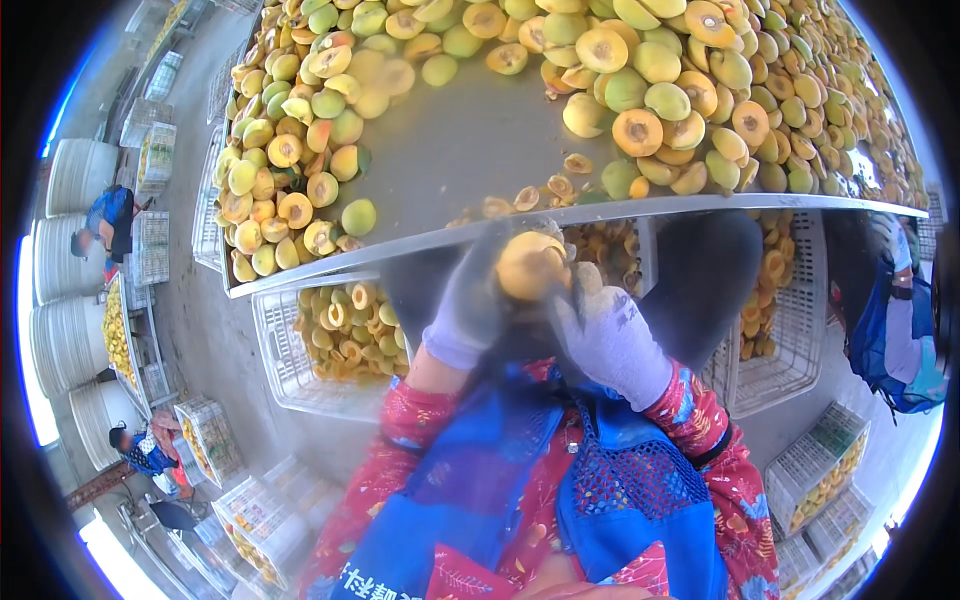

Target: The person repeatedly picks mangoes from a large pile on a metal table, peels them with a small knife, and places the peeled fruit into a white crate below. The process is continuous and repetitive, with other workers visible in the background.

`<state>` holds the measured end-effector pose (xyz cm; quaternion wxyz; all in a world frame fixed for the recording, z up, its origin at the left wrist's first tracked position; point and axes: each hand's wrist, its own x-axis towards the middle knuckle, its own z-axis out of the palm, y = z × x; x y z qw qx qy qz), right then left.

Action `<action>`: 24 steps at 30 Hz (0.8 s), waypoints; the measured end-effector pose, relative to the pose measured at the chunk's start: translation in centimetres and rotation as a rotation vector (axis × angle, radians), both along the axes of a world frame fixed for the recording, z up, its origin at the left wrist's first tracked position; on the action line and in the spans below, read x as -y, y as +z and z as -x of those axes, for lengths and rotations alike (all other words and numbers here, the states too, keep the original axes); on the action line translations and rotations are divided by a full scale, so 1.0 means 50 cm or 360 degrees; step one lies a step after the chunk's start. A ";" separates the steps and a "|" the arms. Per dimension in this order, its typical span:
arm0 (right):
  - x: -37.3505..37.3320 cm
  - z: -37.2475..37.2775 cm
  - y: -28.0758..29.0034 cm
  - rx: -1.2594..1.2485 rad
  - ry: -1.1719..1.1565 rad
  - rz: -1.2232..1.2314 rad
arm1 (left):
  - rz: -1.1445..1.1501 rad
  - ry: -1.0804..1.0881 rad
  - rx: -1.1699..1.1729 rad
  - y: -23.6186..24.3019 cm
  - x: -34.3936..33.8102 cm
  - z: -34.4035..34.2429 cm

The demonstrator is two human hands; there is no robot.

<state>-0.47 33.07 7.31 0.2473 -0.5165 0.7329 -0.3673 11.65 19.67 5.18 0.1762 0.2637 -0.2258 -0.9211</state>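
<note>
Gloves cover both hands. The left hand (468, 310) and right hand (610, 340) grip one yellow fruit (530, 265) between them. Below them sits a white crate (300, 375) of halves. Beyond them, the worktop (450, 150) holds many cut fruits.

Table mid (460, 150) bare; fruit piles (290, 160) ring it.

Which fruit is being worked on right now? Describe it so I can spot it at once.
Find the grey metal table heaped with halved yellow-green fruit. Just below its near edge, over the white crates, two white-gloved hands meet: left hand, right hand. The fruit sits between their fingertips. Unlike the rest, it is off the table, whole-looking, and blurred.
</note>
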 end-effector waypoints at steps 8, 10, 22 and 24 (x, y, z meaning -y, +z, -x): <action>-0.005 -0.017 -0.011 -0.0073 0.0072 -0.0015 | 0.2236 0.0019 0.0654 -0.126 -0.013 -0.034; -0.007 -0.013 -0.037 -0.0260 0.0178 0.0080 | 0.2179 0.0030 0.0645 -0.121 -0.018 -0.026; -0.003 0.023 -0.054 0.3551 0.0065 -0.0556 | 0.1865 0.0102 0.0800 -0.126 -0.069 0.010; -0.015 0.027 -0.083 0.4165 0.0310 -0.0376 | 0.1497 0.0119 0.0730 -0.125 -0.073 0.018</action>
